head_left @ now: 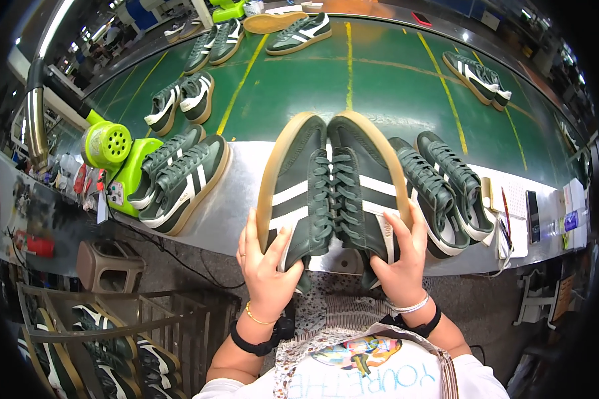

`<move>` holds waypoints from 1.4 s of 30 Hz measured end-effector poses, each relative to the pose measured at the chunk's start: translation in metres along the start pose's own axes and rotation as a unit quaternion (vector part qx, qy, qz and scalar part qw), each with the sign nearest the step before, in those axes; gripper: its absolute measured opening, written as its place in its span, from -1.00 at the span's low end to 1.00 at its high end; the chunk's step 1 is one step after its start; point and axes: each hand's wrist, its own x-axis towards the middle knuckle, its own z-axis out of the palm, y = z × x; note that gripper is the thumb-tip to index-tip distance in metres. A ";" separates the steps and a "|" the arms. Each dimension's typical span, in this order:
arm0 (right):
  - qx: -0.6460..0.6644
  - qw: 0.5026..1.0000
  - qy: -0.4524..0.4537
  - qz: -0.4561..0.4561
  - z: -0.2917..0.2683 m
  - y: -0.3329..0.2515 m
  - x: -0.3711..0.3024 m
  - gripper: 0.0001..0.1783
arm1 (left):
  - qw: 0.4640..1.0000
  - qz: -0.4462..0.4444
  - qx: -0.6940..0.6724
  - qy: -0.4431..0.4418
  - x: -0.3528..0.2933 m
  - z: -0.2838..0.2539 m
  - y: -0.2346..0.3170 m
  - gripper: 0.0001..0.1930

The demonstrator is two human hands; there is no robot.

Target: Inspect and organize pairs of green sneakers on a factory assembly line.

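My left hand [267,269] grips the heel end of a dark green sneaker [289,199] with white stripes and a gum sole. In my right hand [404,256] is the matching sneaker [366,179], held by its heel end. Both shoes are raised side by side with toes pointing away, laces facing each other and soles outward. To their left a pair of like sneakers [192,189] rests on the metal table edge. Another pair [446,189] stands just right of my right hand.
A bright green machine [122,166] stands at the left. More sneakers [299,34] sit on the green work surface [299,86] with yellow lines. At the right lie a notebook [512,199], a pen and a phone [533,216]. A shoe rack [113,326] and a stool [110,265] are below left.
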 end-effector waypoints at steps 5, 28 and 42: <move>-0.030 0.999 -0.007 0.018 0.004 -0.006 -0.001 -0.43 | 0.998 0.006 0.058 0.001 -0.003 0.002 -0.003 -0.43; 0.304 0.882 -0.227 0.278 -0.002 0.046 0.022 -0.50 | 0.794 -0.350 -0.434 -0.243 0.030 0.004 -0.060 -0.47; 0.581 0.722 -0.123 0.355 0.005 0.041 0.026 -0.53 | 0.546 -0.413 -0.711 -0.160 0.028 0.017 -0.076 -0.51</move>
